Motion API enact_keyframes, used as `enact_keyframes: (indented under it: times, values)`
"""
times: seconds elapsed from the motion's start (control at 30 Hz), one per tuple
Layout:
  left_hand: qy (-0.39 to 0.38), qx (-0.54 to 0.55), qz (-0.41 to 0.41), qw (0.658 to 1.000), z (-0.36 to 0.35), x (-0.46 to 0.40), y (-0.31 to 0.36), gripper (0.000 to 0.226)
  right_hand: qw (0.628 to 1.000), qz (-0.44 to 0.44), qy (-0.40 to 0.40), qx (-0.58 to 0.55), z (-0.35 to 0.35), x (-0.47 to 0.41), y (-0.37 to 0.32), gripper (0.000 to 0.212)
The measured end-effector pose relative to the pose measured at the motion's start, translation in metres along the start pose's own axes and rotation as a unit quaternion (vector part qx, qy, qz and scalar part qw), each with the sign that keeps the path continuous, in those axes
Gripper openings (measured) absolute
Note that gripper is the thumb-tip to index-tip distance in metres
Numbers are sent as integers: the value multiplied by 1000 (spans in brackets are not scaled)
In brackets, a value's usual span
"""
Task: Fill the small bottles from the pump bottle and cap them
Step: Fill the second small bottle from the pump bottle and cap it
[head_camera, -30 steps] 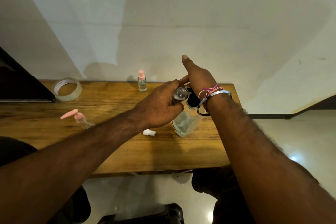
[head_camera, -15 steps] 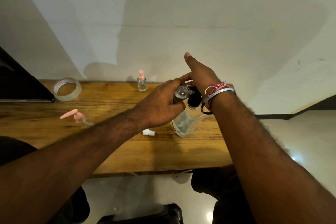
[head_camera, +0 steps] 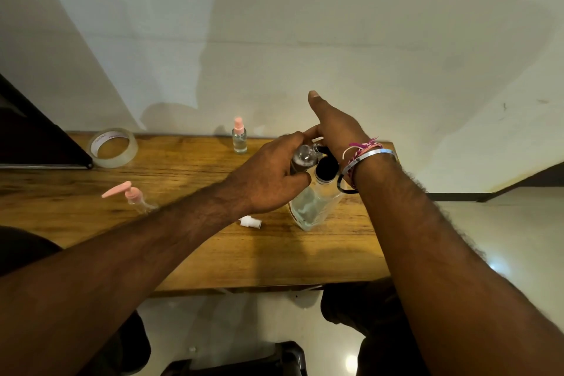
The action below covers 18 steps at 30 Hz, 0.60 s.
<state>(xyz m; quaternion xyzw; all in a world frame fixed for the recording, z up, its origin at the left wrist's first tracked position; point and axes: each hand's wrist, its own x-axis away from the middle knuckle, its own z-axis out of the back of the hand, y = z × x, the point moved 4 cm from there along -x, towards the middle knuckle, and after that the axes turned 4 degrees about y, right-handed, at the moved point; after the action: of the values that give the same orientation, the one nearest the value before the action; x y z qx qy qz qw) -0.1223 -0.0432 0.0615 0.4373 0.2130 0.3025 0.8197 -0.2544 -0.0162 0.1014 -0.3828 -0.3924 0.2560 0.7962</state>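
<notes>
A large clear pump bottle (head_camera: pixel 311 207) with a black pump (head_camera: pixel 326 166) stands tilted on the wooden table (head_camera: pixel 274 259), right of centre. My right hand (head_camera: pixel 335 128) lies over the pump head with the thumb pointing up; its fingers are hidden. My left hand (head_camera: pixel 268 180) grips a small clear bottle (head_camera: pixel 303 157) and holds it against the pump's nozzle. A small white cap (head_camera: pixel 251 222) lies on the table just left of the pump bottle's base.
A small bottle with a pink spray cap (head_camera: pixel 239 139) stands at the table's back edge by the wall. A bottle with a pink pump (head_camera: pixel 134 195) lies at the left. A tape roll (head_camera: pixel 113 148) sits at back left beside a dark object (head_camera: pixel 30 137).
My right hand and wrist have shifted slightly up and to the right over the pump head. My left hand still holds the small bottle at the nozzle.
</notes>
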Motion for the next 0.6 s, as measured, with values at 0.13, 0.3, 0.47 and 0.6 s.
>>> enact_keyframes:
  times: [0.13, 0.3, 0.47, 0.6]
  values:
    - [0, -11, -2, 1000, -1, 0, -3, 30, 1000, 4, 14, 21, -1, -1, 4, 69]
    - [-7, -22, 8, 1000, -3, -1, -5, 36, 999, 15, 32, 34, -2, -4, 7, 73]
    - [-3, -25, 12, 1000, -3, 2, -4, 38, 998, 27, 40, 49, -2, -4, 6, 77]
    - [-2, 5, 17, 1000, 0, 3, 2, 41, 1000, 10, 23, 5, -3, -5, 1, 67]
